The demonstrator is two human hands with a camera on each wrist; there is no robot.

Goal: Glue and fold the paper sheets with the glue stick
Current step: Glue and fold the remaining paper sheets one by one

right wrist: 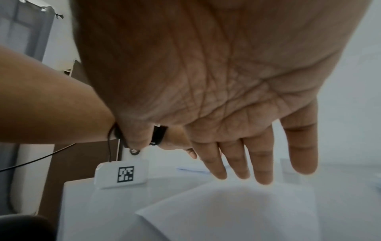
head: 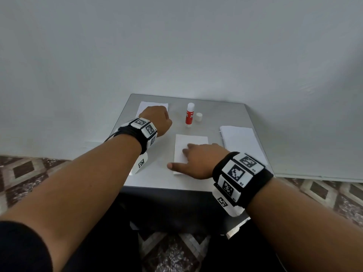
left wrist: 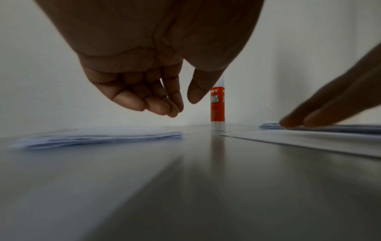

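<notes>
Small grey desk point(head: 225, 114) against a pale wall, patterned floor on both sides. At the desk's centre, a white paper sheet point(head: 190, 142), lying flat. Right hand point(head: 198, 161) on it from 5 o'clock, fingers straight and spread, palm down, thumb reaching past the sheet's left edge at 7 o'clock. From the right wrist view, fingers point(right wrist: 261, 163) stretched out just above the sheet point(right wrist: 237, 212); actual contact hard to judge there.

At 12 o'clock from the sheet, a glue stick point(head: 189, 114) standing upright, red label, cap off. Its white cap point(head: 199, 117) just beside it at 3 o'clock, apart from the tube. In the left wrist view, glue stick point(left wrist: 217, 106) partly hidden behind the thumb.

At 10 o'clock on the desk, a stack of folded sheets point(head: 153, 107), its near part covered by the left hand point(head: 157, 118). Left hand point(left wrist: 144, 81) above that stack point(left wrist: 98, 138), fingers loosely curled and drawn toward the thumb, holding nothing, clear of the paper.

At 3 o'clock, a second pile of paper point(head: 241, 140) along the desk's right edge, its near corner hidden by the right wristband.

Marker-tagged bands on both wrists. Print on the glue label too small to read from the head view; desk edge blurred in the left wrist view.
</notes>
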